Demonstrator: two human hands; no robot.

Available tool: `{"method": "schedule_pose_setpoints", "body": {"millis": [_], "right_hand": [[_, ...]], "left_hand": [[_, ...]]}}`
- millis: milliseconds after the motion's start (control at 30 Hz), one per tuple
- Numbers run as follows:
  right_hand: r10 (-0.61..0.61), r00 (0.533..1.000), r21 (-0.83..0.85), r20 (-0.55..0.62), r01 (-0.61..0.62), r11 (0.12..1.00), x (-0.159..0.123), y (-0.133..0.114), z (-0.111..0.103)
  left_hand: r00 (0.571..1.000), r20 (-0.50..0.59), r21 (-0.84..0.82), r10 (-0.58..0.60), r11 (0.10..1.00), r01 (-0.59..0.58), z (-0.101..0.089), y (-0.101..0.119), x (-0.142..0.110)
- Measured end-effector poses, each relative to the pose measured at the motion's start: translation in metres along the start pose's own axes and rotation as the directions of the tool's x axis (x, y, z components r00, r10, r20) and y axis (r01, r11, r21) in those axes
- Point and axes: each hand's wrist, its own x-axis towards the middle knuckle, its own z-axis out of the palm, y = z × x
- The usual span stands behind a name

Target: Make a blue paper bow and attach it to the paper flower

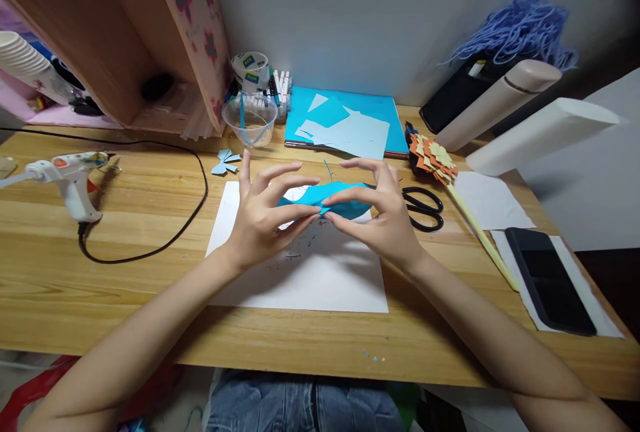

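Note:
Between both hands is a piece of blue paper [345,197], bent and held above a white sheet [300,282] with small coloured marks. My left hand [267,209] pinches its near edge with thumb and index finger, the other fingers raised. My right hand [383,209] pinches the same edge right beside it, fingertips almost touching. Part of the blue paper is hidden behind the fingers. A small blue paper bow [227,162] lies beyond my left hand. Black-handled scissors [424,209] lie right of my right hand, their blades mostly hidden.
At left lies a white glue gun [75,182] with a looping black cable [200,202]. A clear plastic cup [250,122] stands at the back near a blue folder [397,125] with paper scraps. A paper flower [435,160] and a phone [547,279] are at right.

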Motion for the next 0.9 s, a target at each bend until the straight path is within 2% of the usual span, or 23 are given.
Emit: {"method": "schedule_pose_setpoints", "body": {"millis": [100, 200, 300, 533, 767, 900], "right_hand": [[-0.146, 0.988, -0.188, -0.046, 0.135, 0.973, -0.003, -0.004, -0.001], [-0.181, 0.983, -0.243, -0.026, 0.169, 0.955, -0.006, -0.004, 0.001], [-0.18, 0.984, -0.229, 0.0, 0.175, 0.958, -0.009, -0.002, 0.004], [-0.144, 0.989, -0.214, -0.019, 0.137, 0.967, -0.008, -0.01, 0.008], [-0.033, 0.999, -0.1, 0.039, 0.037, 0.994, -0.005, -0.006, 0.007], [-0.042, 0.998, -0.114, 0.036, 0.046, 0.992, -0.005, -0.005, 0.009]], "left_hand": [[1.0, -0.013, -0.011, 0.012, 1.0, -0.013, 0.0, 0.001, -0.001], [1.0, -0.002, 0.004, 0.006, 1.0, -0.006, 0.001, 0.003, -0.002], [1.0, 0.008, 0.016, -0.003, 1.0, 0.002, 0.003, 0.006, -0.003], [0.999, -0.008, 0.004, -0.045, 0.999, 0.045, 0.006, 0.011, -0.003], [0.993, 0.033, -0.043, -0.111, 0.993, 0.112, 0.005, 0.012, -0.001], [0.989, 0.064, -0.063, -0.136, 0.988, 0.14, 0.004, 0.013, -0.001]]}}
